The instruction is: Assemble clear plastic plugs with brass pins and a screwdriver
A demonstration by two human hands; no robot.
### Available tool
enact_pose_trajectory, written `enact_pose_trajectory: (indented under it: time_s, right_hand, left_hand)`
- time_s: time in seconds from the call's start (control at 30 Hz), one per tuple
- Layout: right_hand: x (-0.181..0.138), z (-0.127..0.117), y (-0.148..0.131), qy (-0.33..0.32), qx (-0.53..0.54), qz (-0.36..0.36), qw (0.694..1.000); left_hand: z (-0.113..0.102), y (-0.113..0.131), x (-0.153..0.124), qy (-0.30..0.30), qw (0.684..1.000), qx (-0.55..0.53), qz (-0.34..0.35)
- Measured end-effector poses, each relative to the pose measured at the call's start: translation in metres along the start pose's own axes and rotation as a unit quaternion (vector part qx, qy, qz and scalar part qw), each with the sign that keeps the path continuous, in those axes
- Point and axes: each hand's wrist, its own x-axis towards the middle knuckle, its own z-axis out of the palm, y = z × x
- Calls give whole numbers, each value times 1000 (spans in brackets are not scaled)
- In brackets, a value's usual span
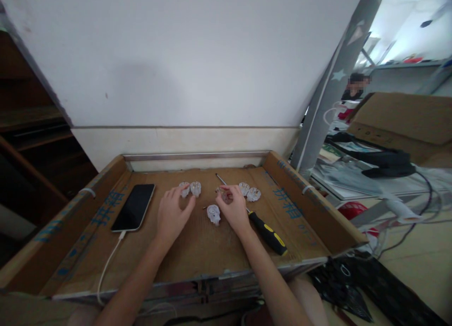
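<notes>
On the cardboard-lined tray, my left hand (174,210) is curved with thumb and fingers apart. Its fingertips are at a clear round plastic piece (184,188); whether they touch it I cannot tell. A similar clear piece (195,188) is just right of it. My right hand (233,208) is pinched over a small object, mostly hidden by the fingers. Below and left of that hand lies a clear plastic piece (213,214) with small holes. Two more clear pieces (253,194) sit to its right. A screwdriver (267,233) with a black and yellow handle passes beneath the right hand.
A phone (134,207) with a white cable (110,265) lies at the left. Raised cardboard sides (310,208) border the tray, with a white wall (197,67) behind. Beyond a grey post (323,91) are a cluttered table, a cardboard box (406,119) and a person.
</notes>
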Motion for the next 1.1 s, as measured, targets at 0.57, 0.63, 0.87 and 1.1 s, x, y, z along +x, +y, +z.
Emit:
enact_pose_trajectory:
  time_s: [0.57,0.63,0.87,1.1]
  right_hand:
    - [-2,-4,1,25,22,-22,999]
    - [-2,-4,2,28,25,-19,999]
    - [-1,-3,8,50,28,9,998]
    - [-2,-3,7,42,30,6,999]
  left_hand:
    - [-32,-89,41,-143,940,236,-203]
    - [-32,-85,40,-140,938,244,-203]
    - [-29,-85,41,-140,939,239,-205]
    - [-49,-112,28,-146,950,224,-163]
